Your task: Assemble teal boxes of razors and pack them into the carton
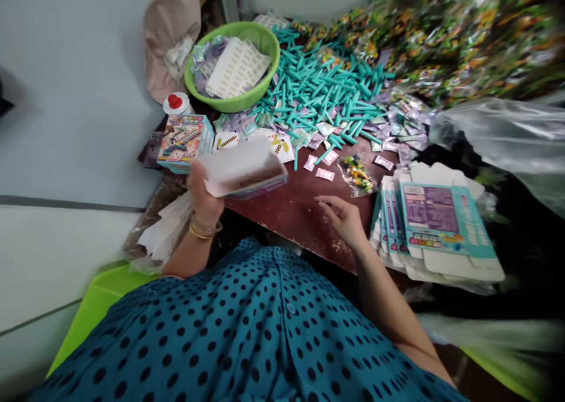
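An open cardboard box with a white interior and a printed purple-and-teal side (247,165) is held tilted above the left front part of the dark red table (282,211). The left hand (205,191) grips its left end between thumb and fingers. The right hand (342,216) is over the table near its front edge, fingers loosely bent and parted, gripping nothing visible. Beyond it lies a clear plastic packet of small multicoloured pieces (358,173); to its right, a stack of flattened teal-and-purple cartons (441,219). Farther back spreads a heap of teal plastic sticks (318,90), beside a round lime-green plastic basket (238,103).
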Available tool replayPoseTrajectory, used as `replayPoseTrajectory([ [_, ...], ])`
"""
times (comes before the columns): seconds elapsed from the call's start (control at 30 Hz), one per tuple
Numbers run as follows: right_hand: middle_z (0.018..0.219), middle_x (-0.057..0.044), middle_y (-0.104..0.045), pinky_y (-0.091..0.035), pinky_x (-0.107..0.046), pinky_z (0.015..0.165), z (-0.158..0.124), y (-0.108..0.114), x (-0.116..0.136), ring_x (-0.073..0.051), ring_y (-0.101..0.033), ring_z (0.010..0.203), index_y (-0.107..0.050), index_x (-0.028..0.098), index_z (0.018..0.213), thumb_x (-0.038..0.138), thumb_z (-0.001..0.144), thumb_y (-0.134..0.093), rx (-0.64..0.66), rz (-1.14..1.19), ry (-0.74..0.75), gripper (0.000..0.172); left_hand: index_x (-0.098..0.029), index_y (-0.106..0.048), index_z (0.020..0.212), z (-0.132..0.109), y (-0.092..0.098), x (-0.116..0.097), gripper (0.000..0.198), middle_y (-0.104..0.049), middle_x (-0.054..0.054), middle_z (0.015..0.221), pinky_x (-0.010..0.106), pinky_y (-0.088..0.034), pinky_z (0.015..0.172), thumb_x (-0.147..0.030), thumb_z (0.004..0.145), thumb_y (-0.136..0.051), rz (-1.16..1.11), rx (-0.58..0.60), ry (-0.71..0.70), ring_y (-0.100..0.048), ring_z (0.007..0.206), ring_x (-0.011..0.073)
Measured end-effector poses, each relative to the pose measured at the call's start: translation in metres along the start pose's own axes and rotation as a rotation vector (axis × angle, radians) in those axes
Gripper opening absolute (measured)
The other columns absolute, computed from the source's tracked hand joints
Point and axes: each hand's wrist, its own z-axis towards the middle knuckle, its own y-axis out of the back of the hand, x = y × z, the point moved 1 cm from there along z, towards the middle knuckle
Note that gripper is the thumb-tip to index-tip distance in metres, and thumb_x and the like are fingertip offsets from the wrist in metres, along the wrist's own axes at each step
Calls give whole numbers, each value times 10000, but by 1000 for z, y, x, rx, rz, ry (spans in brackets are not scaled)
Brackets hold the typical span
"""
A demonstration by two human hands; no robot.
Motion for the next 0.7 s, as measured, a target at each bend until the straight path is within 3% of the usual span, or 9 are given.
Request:
replayPoseTrajectory([
  [0.1, 1109, -87, -785, -563, -435, 992, -15, 9, -15, -257, -741, 1038, -773, 219, 1102, 457, 968, -629, -12, 22, -116, 308, -187, -723, 974, -34, -24, -6, 499, -735, 137, 1148, 424, -562, 1032, -651, 976, -538, -54, 125, -50, -676, 1218, 288],
  [0.2, 1105, -95, -786, -556, -448, 1010, -28, 12, -23, -266, -738, 1047, -772, 209, 1106, 481, 957, -630, -14, 23, -194, 341, -211, -722, 881, -48, -38, -19, 533, -750, 97, 950, 402, -603, 912, -559, 1063, -362, -140, 284, -179, -747, 1023, 249],
  [0.37, 1113, -91, -780, -591, -427, 930, -36, 7, -24, -262, -739, 1016, -763, 221, 1115, 483, 963, -610, 50, -29, -212, 339, -248, -743, 964, -38, -29, -18, 513, -752, 75, 918, 424, -605, 898, -539, 1066, -333, -34, 326, -395, -749, 990, 241],
  [0.43, 1117, -89, -774, -579, -438, 954, -26, 9, -23, -263, -727, 1033, -763, 231, 1104, 454, 981, -587, 45, -110, -147, 310, -266, -754, 1056, -30, -21, 1, 457, -768, 77, 979, 440, -588, 932, -533, 1053, -383, 56, 367, -532, -743, 1050, 254],
  [0.53, 1217, -119, -736, -506, -495, 1068, 9, 21, -32, -296, -658, 1169, -747, 228, 1171, 369, 1002, -539, -92, -363, -70, 304, -267, -770, 1097, -19, -17, 51, 389, -788, 87, 1034, 431, -551, 972, -558, 992, -534, 230, 512, -676, -734, 1107, 276],
  [0.63, 1466, -202, -575, -417, -574, 1134, 52, 38, -53, -375, -512, 1343, -627, 156, 1411, 272, 963, -548, -208, -647, -174, 469, -243, -789, 1075, -21, -27, 97, 410, -789, 119, 1099, 463, -496, 1050, -594, 909, -657, 362, 733, -545, -714, 1145, 314],
  [0.7, 1509, -228, -521, -418, -574, 1121, 73, 44, -61, -387, -499, 1340, -504, 118, 1527, 189, 944, -509, -225, -713, -289, 587, -236, -786, 1122, -35, -40, 107, 497, -764, 142, 1202, 522, -423, 1140, -637, 836, -722, 335, 796, -383, -660, 1243, 361],
])
